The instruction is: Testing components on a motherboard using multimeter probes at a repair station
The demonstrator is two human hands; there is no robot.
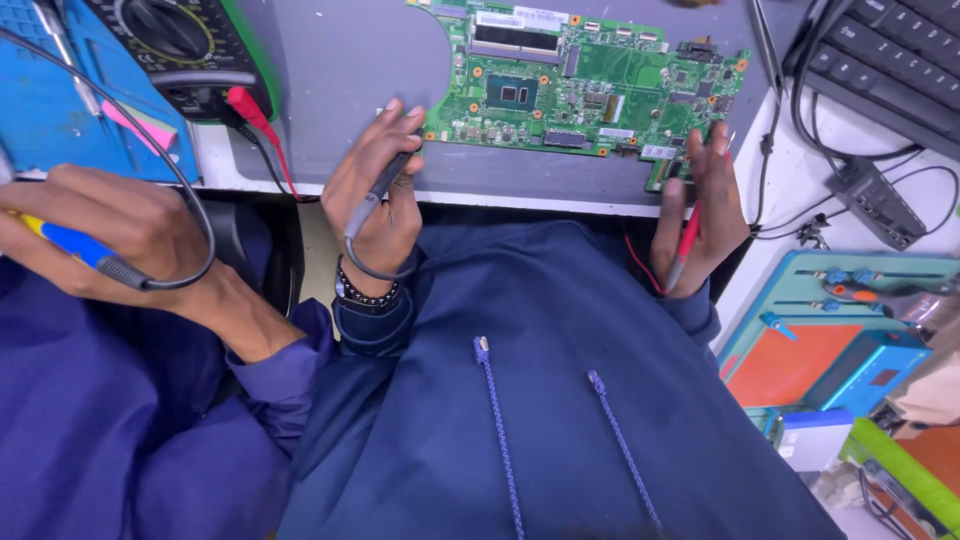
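A green laptop circuit board [590, 85] lies on a grey mat [330, 70] at the desk's near edge. My left hand [375, 205] is closed around a black test probe [380, 190], its tip pointing toward the board's left corner. My right hand [700, 215] holds a red test probe [688, 240] beside the board's lower right corner. Both probe leads run off to a dark multimeter [170, 40] at the upper left. My dark blue hooded top fills the lower middle.
At the left, a co-worker's hand [110, 235] in a blue sleeve grips a blue and yellow tool with a black cable. A blue mat [40, 110] lies behind it. A black keyboard [890, 60], cables and a teal tray [830, 320] of tools are at the right.
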